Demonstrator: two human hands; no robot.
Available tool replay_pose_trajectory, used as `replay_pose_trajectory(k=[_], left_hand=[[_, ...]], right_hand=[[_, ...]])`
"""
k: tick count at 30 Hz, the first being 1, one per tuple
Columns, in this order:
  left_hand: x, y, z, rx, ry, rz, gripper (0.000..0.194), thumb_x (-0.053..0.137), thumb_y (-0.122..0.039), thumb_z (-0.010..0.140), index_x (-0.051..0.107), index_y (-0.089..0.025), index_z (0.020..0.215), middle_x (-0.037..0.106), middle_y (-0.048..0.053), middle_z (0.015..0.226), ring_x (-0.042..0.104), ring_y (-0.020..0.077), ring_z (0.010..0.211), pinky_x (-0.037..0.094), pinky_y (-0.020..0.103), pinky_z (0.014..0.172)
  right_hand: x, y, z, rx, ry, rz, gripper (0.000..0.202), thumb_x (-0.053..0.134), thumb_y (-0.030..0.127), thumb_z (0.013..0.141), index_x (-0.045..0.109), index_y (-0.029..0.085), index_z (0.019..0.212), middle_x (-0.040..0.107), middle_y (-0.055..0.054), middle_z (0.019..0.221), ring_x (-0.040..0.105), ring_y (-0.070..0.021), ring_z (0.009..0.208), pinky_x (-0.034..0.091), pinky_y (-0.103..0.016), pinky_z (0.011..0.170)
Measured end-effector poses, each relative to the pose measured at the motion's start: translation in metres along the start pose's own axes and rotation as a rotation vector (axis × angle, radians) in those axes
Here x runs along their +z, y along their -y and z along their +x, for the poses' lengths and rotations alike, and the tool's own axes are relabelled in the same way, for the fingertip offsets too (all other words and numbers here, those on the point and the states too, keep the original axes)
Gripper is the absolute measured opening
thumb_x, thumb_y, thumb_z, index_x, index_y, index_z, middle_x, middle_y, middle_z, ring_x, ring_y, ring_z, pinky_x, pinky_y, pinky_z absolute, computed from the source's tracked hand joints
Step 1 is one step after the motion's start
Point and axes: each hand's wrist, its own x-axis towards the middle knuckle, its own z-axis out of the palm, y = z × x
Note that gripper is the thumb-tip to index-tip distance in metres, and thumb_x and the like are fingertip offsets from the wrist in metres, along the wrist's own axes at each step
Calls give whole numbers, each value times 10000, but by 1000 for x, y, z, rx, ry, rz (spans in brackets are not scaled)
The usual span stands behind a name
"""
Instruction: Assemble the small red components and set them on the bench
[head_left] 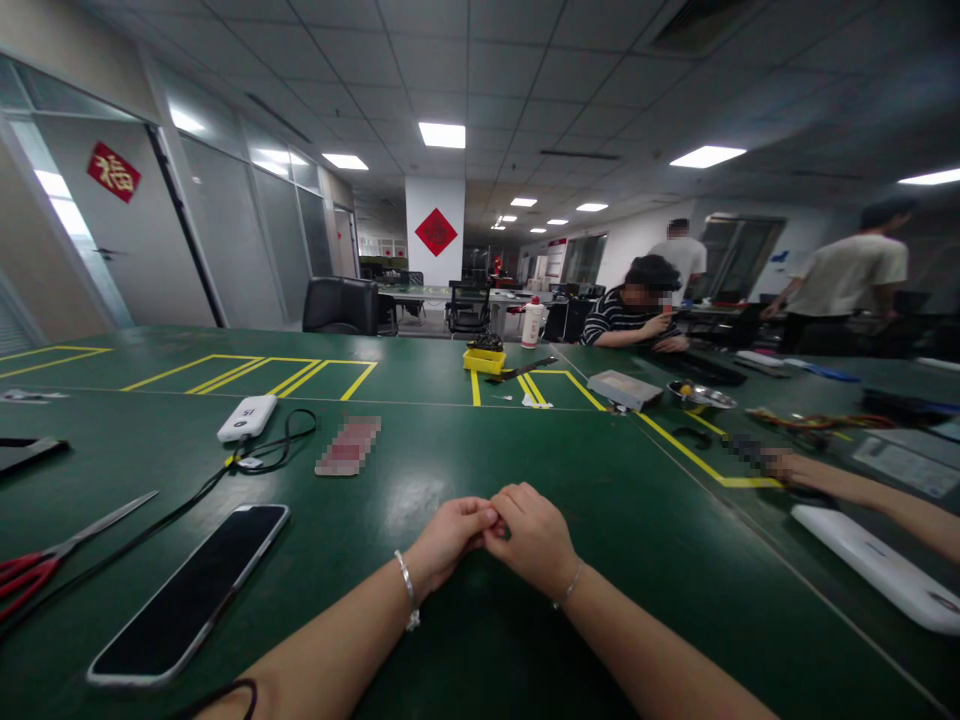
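Resting hands together, fingertips touching, on table.

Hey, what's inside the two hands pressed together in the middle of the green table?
Nothing shows. The left hand and right hand meet fingertip to fingertip above the green table; the curled fingers cover whatever might lie between them.

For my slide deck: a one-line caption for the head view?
Left hand and right hand meet fingertip to fingertip on a green table, beside a phone.
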Motion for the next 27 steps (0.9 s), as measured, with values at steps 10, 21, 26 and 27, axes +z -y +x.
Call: replay_pose_trajectory(k=[10, 21, 26, 27], left_hand=[[1, 0, 0, 20, -39, -18, 216, 656, -308, 643, 600, -99, 654, 590, 35, 645, 522, 101, 604, 389, 224, 629], [1, -1, 0, -6, -35, -74, 170, 656, -266, 654, 609, -106, 681, 598, 26, 661, 528, 87, 606, 390, 211, 635], [2, -1, -1, -16, -59, -41, 214, 671, -301, 634, 618, -102, 692, 623, 50, 682, 547, 103, 616, 399, 224, 644], [2, -1, -1, -16, -56, -35, 221, 670, -307, 636, 621, -99, 694, 626, 53, 684, 550, 104, 617, 400, 224, 645]], right_hand=[[-4, 2, 1, 21, -12, 14, 100, 470, 237, 745, 541, 174, 716, 514, -35, 668, 452, -159, 677, 337, -268, 625], [-2, -1, 0, 1, -14, -26, 114, 470, 242, 756, 528, 178, 682, 508, -28, 648, 447, -151, 645, 325, -267, 597], [-3, -3, 0, 13, 32, 11, 128, 499, 299, 749, 521, 175, 727, 521, -28, 693, 470, -151, 677, 336, -257, 611], [-3, -3, 1, 17, 33, 5, 135, 500, 306, 749, 515, 176, 715, 521, -26, 690, 471, -148, 669, 335, -254, 602]])
